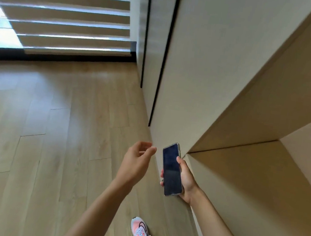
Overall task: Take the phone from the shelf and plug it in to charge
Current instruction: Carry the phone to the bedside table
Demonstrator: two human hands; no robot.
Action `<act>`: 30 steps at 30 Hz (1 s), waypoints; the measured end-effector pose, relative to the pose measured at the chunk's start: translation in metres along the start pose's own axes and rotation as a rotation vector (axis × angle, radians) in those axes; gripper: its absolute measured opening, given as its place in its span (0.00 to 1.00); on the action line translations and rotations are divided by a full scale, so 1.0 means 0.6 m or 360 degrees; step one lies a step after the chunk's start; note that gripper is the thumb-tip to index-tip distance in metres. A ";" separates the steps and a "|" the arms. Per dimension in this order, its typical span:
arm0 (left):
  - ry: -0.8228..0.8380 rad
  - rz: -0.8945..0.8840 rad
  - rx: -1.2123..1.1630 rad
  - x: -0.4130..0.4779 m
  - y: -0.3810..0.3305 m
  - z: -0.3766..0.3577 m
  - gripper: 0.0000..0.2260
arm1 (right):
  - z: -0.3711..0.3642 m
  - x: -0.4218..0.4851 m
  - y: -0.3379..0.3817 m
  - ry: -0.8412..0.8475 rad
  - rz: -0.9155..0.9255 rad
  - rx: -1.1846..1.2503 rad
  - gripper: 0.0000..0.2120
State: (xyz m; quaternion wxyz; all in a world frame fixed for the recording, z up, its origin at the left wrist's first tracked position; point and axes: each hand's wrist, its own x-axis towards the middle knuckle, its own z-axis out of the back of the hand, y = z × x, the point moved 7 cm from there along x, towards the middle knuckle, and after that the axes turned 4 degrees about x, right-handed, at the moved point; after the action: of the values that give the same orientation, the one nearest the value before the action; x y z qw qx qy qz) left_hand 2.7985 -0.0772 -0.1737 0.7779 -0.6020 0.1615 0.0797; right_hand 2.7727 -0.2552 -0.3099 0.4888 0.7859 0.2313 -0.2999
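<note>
A dark-screened phone (172,169) stands upright in my right hand (186,181), screen toward me, gripped around its lower half just in front of the beige shelf (258,171) at the right. My left hand (137,161) hovers a short way left of the phone, fingers loosely curled and apart, holding nothing. No charger or cable is in view.
A beige cabinet wall (197,64) with dark vertical gaps runs along the right. Light wooden floor (49,133) spreads to the left. A window with striped blinds (65,16) fills the far left. My shoe (140,230) is on the floor below.
</note>
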 end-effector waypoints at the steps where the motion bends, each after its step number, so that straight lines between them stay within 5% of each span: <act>1: -0.0055 -0.0002 -0.0029 -0.003 0.005 0.032 0.10 | -0.037 0.003 0.000 0.0043 0.0009 -0.0032 0.34; 18: -0.1221 0.0219 -0.0576 -0.203 0.209 0.658 0.12 | -0.726 0.009 -0.145 0.0755 0.0100 -0.1039 0.19; 30: -0.1697 0.0328 -0.0796 -0.272 0.313 0.946 0.10 | -1.099 0.057 -0.294 0.0888 -0.0073 -0.1319 0.38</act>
State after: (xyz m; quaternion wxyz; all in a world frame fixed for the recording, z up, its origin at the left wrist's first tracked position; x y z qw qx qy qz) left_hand 2.6743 0.5295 -0.1616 0.5746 -0.6251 -0.2172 0.4816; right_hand 2.8431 0.4184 -0.2190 0.6727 0.5706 0.4702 0.0283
